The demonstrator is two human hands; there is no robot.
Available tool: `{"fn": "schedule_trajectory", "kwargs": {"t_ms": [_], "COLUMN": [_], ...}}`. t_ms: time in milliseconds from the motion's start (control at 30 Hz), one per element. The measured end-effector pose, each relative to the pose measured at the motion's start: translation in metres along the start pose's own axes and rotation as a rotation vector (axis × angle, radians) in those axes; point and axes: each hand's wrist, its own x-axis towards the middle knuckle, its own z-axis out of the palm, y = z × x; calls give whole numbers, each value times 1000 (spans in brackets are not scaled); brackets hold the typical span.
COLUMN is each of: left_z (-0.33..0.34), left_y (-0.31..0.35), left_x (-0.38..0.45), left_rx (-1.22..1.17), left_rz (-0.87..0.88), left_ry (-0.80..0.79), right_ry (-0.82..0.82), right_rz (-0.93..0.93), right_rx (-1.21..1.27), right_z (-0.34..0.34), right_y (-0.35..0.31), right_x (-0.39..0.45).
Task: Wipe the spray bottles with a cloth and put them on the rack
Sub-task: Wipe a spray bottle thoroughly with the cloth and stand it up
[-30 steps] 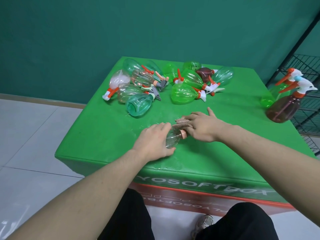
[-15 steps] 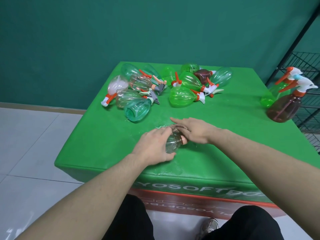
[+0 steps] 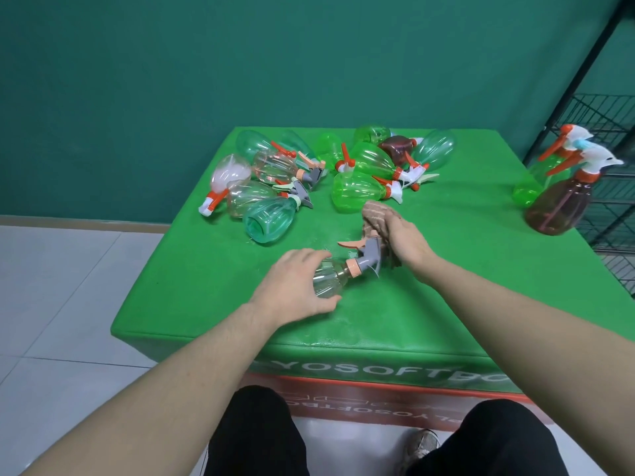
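Broadly, from largest to smallest: the green padded table (image 3: 446, 304) carries the work; the black wire rack (image 3: 611, 132) stands at its right edge, and two upright spray bottles, one green (image 3: 529, 187) and one brown (image 3: 558, 209), appear at the table's right edge before the rack, though whether they stand on a shelf or on the table cannot be told. A heap of lying bottles (image 3: 330, 173) fills the far half of the table; about twelve can be counted, with some overlap leaving the number uncertain. The clear bottle in hand (image 3: 331, 278) lies on its side near the front centre, grey spray head pointing right. The left hand (image 3: 292, 286) grips its body, fingers curled over the top. The right hand (image 3: 407, 240) clenches one brown striped cloth (image 3: 376, 216) against the spray head (image 3: 372, 250). Judged from its thin transparent ribbed wall and lack of visible liquid, the bottle is probably light, slightly yielding under pressure, and slick, so it may roll or skid on the padding. The widest part of the body, or the neck below the orange collar (image 3: 354, 267), offers the surest hold; the orange trigger (image 3: 352, 243) looks the most fragile part.
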Motion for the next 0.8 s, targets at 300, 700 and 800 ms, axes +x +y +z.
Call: {"fn": "schedule_trajectory", "kwargs": {"t_ms": [300, 700, 800], "left_z": [-20, -7, 6], "left_y": [1, 16, 31], "left_x": [-1, -5, -4], "left_rx": [-114, -357, -331], "left_rz": [-49, -276, -320], "left_ry": [-170, 28, 149], "right_ry": [110, 136, 78], "right_rz": [226, 245, 254], "right_rx": [212, 606, 843], "right_z": [-9, 16, 25], "right_y": [12, 10, -2], "right_x": [-30, -65, -71]}}
